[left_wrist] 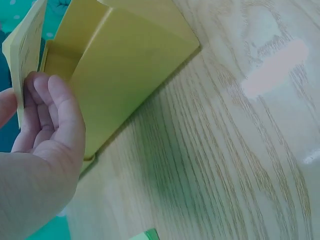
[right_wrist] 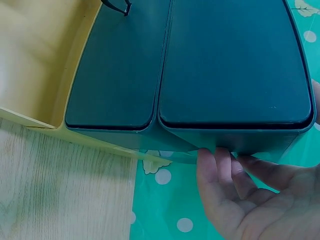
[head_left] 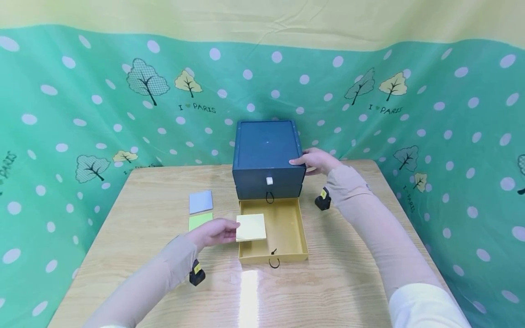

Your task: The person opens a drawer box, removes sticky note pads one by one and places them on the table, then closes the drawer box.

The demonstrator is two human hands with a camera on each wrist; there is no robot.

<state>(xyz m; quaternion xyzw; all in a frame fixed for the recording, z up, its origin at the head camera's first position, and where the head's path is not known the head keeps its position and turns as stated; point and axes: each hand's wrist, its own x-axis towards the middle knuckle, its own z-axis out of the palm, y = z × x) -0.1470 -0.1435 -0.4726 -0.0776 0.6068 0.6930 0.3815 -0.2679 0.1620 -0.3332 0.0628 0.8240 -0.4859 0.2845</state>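
Observation:
My left hand (head_left: 217, 231) pinches a pale yellow pad of sticky notes (head_left: 251, 227) at its left edge, thumb on top and fingers beneath. The pad is over the left part of a pulled-out yellow drawer (head_left: 287, 228), which has a black loop on its front. In the left wrist view the pad (left_wrist: 31, 42) stands beside the drawer's wall (left_wrist: 135, 55). My right hand (head_left: 317, 160) grips the dark blue drawer box (head_left: 266, 143) at its right side, thumb on the top. The right wrist view shows the fingers (right_wrist: 207, 167) against the box's side.
On the table (head_left: 156, 205), left of the drawer, lie a blue pad (head_left: 200, 202) and a green pad (head_left: 200, 220), the latter partly behind my left hand. Black wrist devices (head_left: 323, 199) show at both wrists. A green dotted curtain (head_left: 197, 132) stands behind the box.

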